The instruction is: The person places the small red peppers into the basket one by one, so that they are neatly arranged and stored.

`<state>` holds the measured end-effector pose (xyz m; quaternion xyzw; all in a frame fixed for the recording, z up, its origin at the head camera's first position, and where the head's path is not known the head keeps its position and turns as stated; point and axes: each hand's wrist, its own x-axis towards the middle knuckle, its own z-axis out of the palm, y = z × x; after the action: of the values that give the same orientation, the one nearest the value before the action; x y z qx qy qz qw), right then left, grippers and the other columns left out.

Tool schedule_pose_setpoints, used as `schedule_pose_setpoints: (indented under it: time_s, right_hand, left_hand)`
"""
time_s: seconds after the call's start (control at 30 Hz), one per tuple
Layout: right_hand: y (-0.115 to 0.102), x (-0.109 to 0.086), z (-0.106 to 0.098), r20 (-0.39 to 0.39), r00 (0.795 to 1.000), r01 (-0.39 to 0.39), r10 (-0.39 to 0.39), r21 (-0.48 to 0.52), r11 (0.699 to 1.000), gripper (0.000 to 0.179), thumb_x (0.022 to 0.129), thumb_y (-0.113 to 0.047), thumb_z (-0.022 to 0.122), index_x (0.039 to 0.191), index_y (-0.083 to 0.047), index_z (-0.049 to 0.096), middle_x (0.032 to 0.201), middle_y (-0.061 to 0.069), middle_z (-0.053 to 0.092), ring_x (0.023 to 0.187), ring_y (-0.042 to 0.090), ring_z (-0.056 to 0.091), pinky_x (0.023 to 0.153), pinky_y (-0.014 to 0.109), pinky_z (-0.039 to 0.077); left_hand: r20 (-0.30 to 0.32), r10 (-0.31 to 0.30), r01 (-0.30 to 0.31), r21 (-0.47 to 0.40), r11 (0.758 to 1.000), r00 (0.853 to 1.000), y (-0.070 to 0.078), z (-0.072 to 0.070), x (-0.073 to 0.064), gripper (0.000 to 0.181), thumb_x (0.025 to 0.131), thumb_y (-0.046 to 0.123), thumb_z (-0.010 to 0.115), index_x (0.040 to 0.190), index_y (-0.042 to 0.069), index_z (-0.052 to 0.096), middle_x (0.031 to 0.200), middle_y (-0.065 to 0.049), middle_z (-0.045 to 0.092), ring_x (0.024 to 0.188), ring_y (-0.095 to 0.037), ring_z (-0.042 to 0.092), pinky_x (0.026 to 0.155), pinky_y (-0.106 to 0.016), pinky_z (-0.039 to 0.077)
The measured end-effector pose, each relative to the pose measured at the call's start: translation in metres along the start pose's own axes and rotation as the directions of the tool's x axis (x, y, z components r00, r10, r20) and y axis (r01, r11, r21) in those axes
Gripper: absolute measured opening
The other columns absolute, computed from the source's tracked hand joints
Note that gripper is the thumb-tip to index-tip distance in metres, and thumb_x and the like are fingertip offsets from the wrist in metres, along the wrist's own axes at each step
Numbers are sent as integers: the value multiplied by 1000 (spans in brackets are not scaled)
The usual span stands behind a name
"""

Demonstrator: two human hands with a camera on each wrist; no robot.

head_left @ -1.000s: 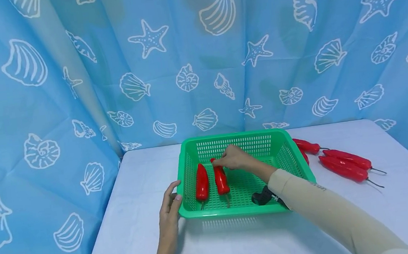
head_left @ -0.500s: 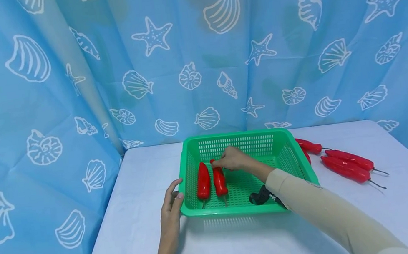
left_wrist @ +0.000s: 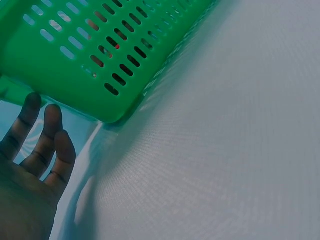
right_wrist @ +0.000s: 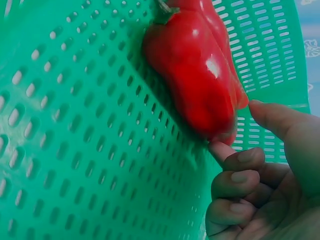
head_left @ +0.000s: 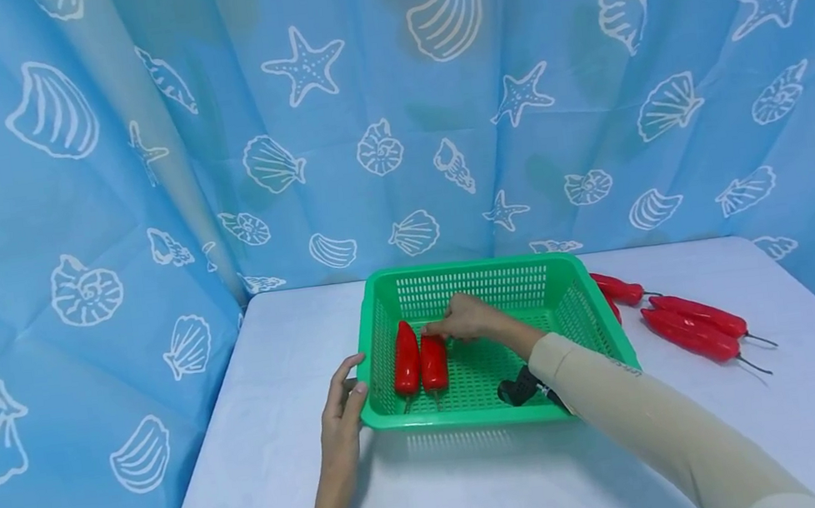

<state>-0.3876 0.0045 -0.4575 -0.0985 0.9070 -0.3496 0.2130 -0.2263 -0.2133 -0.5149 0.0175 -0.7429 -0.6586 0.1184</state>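
A green plastic basket (head_left: 464,422) with slotted walls stands on the table. Two long red chili peppers lie in its left part, side by side, stems toward the front. My right hand (head_left: 466,317) reaches in and pinches the far tip of the right-hand chili pepper (head_left: 434,366) between thumb and index finger; its other fingers are curled in the right wrist view. The left chili pepper (head_left: 406,363) lies close beside it. At the basket's left wall, my left hand (head_left: 339,417) touches the rim with its fingertips. Its fingers look fairly straight in the left wrist view.
Several more red chili peppers (head_left: 692,333) lie on the white table (head_left: 480,497) right of the basket, some partly hidden by its wall. A blue curtain (head_left: 386,198) with white shells hangs behind. My right sleeve (head_left: 643,403) crosses the basket's front right rim.
The right-hand chili pepper has shifted left with my right hand's fingers on it, closing the gap to the other one. My left hand stays at the basket's rim.
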Motion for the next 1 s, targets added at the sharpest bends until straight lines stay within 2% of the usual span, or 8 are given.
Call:
schedule_pose_setpoints:
  time_s: [0.3, 0.57, 0.73, 0.8, 0.9, 1.0]
  right_hand:
    - [5, -11, -15, -21, 1000, 9, -11, -81, 997, 47, 97, -41, 65, 79, 0, 77, 47, -4, 39, 42, 9, 32, 43, 26, 30]
    - [-3, -36, -40, 8, 993, 114, -114, -113, 987, 41, 100, -37, 61, 83, -4, 79, 48, -4, 42, 43, 10, 32, 48, 27, 34]
    - [-7, -58, -57, 1, 979, 202, -203, -103, 974, 36, 100, -36, 61, 78, -12, 77, 48, -4, 39, 44, 10, 30, 50, 28, 33]
    - [-6, -66, -64, -9, 972, 232, -234, -95, 968, 38, 100, -34, 61, 70, -14, 72, 47, -4, 35, 44, 11, 26, 50, 29, 30]
    - [-2, -79, -74, -23, 967, 250, -253, -92, 964, 46, 100, -35, 62, 58, -17, 56, 49, -5, 30, 46, 12, 22, 50, 30, 27]
    - [4, -92, -85, -45, 965, 254, -258, -83, 964, 50, 100, -34, 62, 57, -18, 43, 52, -4, 29, 47, 13, 22, 51, 31, 26]
  left_hand:
    - [14, 1, -1, -6, 1000, 1000, 1, 5, 0, 38, 103, 47, 51, 140, 43, 51, 118, -6, 58, 97, -26, 61, 79, -36, 53]
    - [1, -21, 21, 3, 1000, 1000, 3, 1, 0, 38, 103, 46, 51, 141, 41, 51, 117, -7, 57, 97, -27, 59, 80, -34, 51]
    - [-3, -46, 46, 3, 999, 999, 4, 2, -1, 39, 102, 48, 52, 141, 41, 51, 116, -7, 56, 95, -27, 59, 79, -32, 51]
    - [-7, -52, 52, 3, 999, 999, 5, 3, -1, 39, 102, 48, 52, 141, 41, 51, 115, -8, 57, 94, -27, 60, 79, -32, 52]
    - [-4, -62, 62, 3, 998, 998, 5, 3, -2, 39, 103, 47, 51, 141, 40, 51, 116, -8, 56, 94, -27, 60, 78, -31, 52]
    - [8, -72, 72, -2, 997, 997, 7, 3, -2, 40, 103, 47, 51, 142, 39, 51, 118, -9, 55, 96, -28, 59, 78, -31, 51]
